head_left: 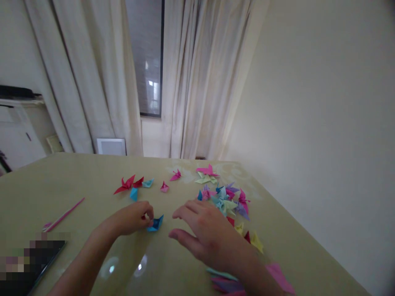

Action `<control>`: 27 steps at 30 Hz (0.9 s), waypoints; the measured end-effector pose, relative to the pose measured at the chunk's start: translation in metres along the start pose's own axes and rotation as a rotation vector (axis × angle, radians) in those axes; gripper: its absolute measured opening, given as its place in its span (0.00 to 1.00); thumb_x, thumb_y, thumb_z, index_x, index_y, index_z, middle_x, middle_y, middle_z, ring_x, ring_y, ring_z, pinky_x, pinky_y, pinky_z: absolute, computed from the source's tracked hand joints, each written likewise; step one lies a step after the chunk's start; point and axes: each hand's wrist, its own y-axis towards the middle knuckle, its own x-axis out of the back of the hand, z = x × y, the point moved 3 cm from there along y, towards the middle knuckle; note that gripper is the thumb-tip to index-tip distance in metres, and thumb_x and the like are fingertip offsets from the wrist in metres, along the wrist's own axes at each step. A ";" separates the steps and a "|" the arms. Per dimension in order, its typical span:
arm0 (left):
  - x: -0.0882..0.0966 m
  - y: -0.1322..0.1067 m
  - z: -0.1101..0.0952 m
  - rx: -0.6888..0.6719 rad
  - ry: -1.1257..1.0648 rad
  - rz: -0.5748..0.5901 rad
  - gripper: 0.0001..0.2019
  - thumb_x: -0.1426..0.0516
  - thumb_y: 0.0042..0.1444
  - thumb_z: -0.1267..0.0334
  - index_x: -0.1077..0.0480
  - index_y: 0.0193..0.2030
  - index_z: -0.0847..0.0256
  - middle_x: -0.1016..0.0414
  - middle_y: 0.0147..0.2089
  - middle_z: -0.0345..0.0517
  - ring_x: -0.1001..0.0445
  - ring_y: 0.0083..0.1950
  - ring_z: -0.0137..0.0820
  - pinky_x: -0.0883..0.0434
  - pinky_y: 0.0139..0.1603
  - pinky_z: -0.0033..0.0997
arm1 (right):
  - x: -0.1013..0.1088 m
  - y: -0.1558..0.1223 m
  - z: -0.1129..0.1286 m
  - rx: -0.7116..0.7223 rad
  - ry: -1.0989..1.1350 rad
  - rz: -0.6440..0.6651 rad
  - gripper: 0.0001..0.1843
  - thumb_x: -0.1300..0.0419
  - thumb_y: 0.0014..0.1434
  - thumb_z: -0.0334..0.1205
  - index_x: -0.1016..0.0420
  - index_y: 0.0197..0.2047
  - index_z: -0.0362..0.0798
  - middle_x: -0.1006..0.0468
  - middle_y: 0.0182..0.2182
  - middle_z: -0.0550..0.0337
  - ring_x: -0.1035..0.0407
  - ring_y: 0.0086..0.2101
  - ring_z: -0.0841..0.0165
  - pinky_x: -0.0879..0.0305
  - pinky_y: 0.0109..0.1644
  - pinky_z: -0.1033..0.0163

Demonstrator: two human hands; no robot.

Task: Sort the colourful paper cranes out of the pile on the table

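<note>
My left hand (137,217) is closed, thumb and finger pinching the left end of a small blue origami boat (156,223) at the table's middle. Just right of the boat, my right hand (197,230) hovers with thumb and fingers apart and nothing between them. Beyond my left hand lie a light blue folded piece (133,194), a red folded flower (125,184), a light blue boat (148,183) and a small pink boat (164,187). A heap of folded paper flowers (224,200) in several colours sits behind my right hand, which partly hides it.
Yellow folded pieces (256,241) and a stack of coloured paper (224,283) lie near my right forearm. A pink stick (66,214) and a dark flat device (37,263) are at the left. The table (101,170) meets a wall at the right.
</note>
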 end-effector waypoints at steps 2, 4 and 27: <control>-0.005 0.000 -0.001 0.021 0.019 0.019 0.12 0.39 0.51 0.65 0.20 0.42 0.57 0.20 0.46 0.47 0.20 0.46 0.39 0.29 0.45 0.31 | -0.012 0.005 0.007 0.035 -0.040 0.057 0.20 0.43 0.75 0.56 0.22 0.52 0.49 0.17 0.45 0.54 0.23 0.45 0.58 0.32 0.50 0.55; -0.010 0.003 -0.005 0.037 0.044 0.018 0.11 0.40 0.50 0.68 0.21 0.40 0.58 0.20 0.46 0.47 0.21 0.48 0.40 0.29 0.47 0.32 | -0.022 0.004 0.004 0.069 -0.067 0.115 0.21 0.43 0.73 0.59 0.22 0.49 0.49 0.16 0.43 0.54 0.23 0.42 0.58 0.31 0.46 0.56; 0.012 -0.012 -0.016 0.013 0.091 -0.374 0.30 0.41 0.59 0.49 0.30 0.67 0.56 0.23 0.64 0.58 0.24 0.64 0.53 0.27 0.63 0.53 | 0.040 -0.017 -0.082 -0.362 -0.065 0.073 0.09 0.44 0.74 0.34 0.22 0.43 0.48 0.17 0.41 0.56 0.25 0.41 0.65 0.40 0.43 0.63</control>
